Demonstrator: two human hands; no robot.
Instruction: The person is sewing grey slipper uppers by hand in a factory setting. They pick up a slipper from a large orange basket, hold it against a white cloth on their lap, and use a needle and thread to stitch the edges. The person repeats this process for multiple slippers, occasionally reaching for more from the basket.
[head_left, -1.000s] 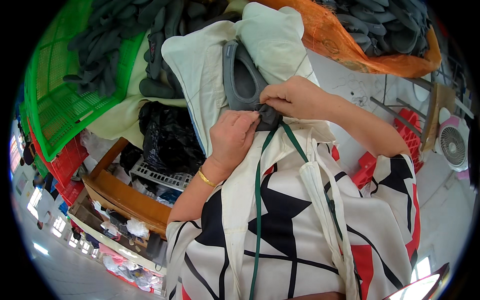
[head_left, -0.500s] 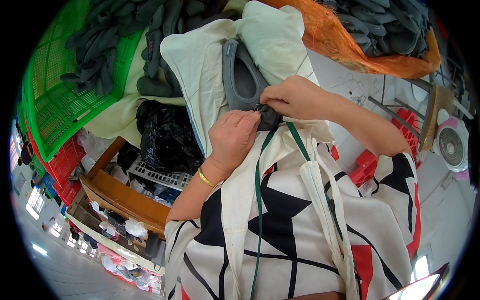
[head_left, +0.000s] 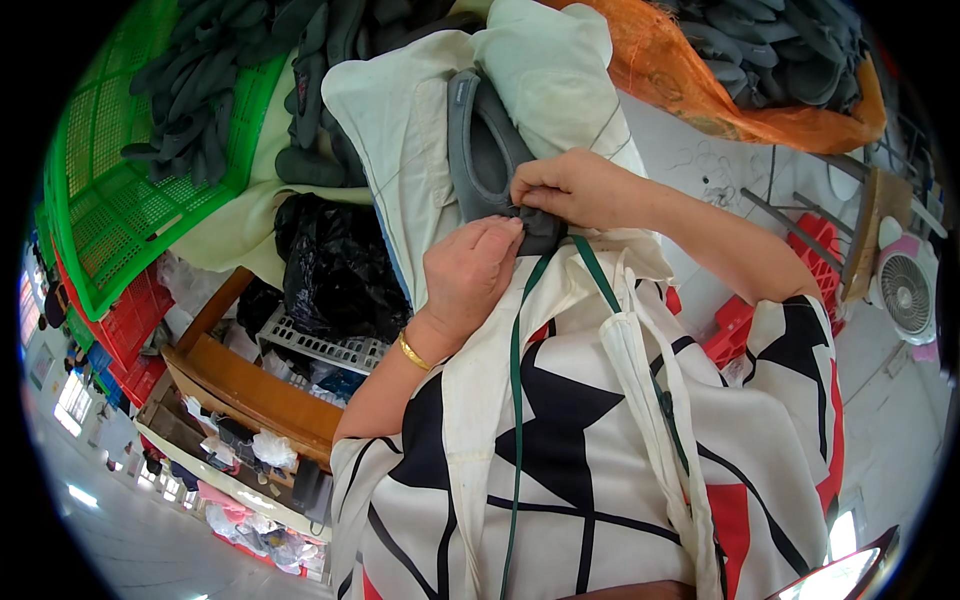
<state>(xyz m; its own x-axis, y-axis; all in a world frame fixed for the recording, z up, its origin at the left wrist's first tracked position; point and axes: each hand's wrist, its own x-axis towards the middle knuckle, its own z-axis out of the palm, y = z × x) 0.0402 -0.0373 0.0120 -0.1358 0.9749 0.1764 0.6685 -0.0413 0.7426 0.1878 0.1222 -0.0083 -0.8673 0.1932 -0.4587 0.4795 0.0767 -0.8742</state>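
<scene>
The left hand (head_left: 470, 275) is curled into a loose fist, its fingertips pinching the lower end of a grey shoe part (head_left: 485, 150), a padded loop-shaped piece with a dark opening in its middle. The right hand (head_left: 575, 188) comes in from the right, fingers bent and closed on the same lower end, so the two hands meet there, touching or nearly so. A gold bracelet (head_left: 412, 352) sits on the left wrist. The shoe part lies on a cream cloth (head_left: 400, 110) draped over the work surface, straight ahead of the person and just above the hands. A thin green cord (head_left: 514, 400) runs down from the spot where the hands meet, splitting into two strands near the top, and hangs over a cream apron (head_left: 470, 420) worn on top of a white garment with black and red shapes (head_left: 590, 470). To the left of the hands a black plastic bag (head_left: 335, 270) bulges beside the cloth, with a white plastic basket (head_left: 325, 348) and a wooden frame (head_left: 250, 385) below it. Further left stands a green plastic crate (head_left: 110, 200) piled with dark grey shoe pieces (head_left: 200, 90). At the upper right an orange mesh sack (head_left: 700, 85) holds more grey pieces, and a small fan (head_left: 908, 295) stands at the far right.
</scene>
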